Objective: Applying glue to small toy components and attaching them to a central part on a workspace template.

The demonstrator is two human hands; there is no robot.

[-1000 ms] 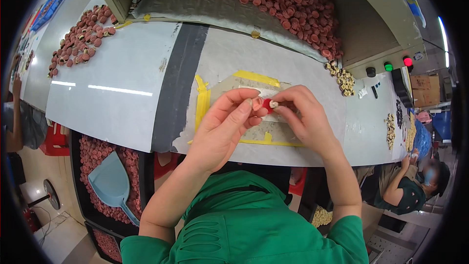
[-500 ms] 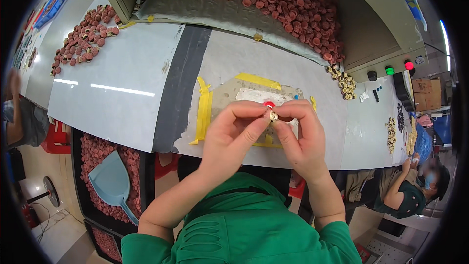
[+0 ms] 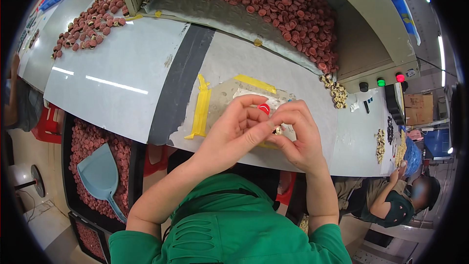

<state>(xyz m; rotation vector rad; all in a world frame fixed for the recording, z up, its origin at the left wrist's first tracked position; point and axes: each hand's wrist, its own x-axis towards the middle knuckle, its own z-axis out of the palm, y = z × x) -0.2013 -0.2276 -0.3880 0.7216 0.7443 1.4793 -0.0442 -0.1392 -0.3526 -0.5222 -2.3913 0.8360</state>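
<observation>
My left hand (image 3: 232,132) and my right hand (image 3: 300,137) meet in front of me over the worktable. A small cream-coloured piece with dark spots (image 3: 278,130) sits between the thumb and forefinger of my right hand. The left thumb tip reaches up against it, and the left fingers are curled behind, partly hidden. Just beyond the fingers shows a small round red thing (image 3: 264,108) with a white streak; whether it is held or lies on the table I cannot tell. Below is a grey mat (image 3: 222,100) edged with yellow tape (image 3: 202,110).
A dark red heap of small cups (image 3: 293,22) lies in the open-fronted booth. Cream pieces (image 3: 337,93) lie at its right corner, red-and-cream ones (image 3: 90,32) at far left. A blue dustpan (image 3: 100,171) rests in a black bin (image 3: 68,166). A co-worker (image 3: 391,205) sits at right.
My left forefinger has lifted off the small piece, and the left fingers have curled. The right hand still pinches it, slightly lower. The whole view has shifted and tilted slightly.
</observation>
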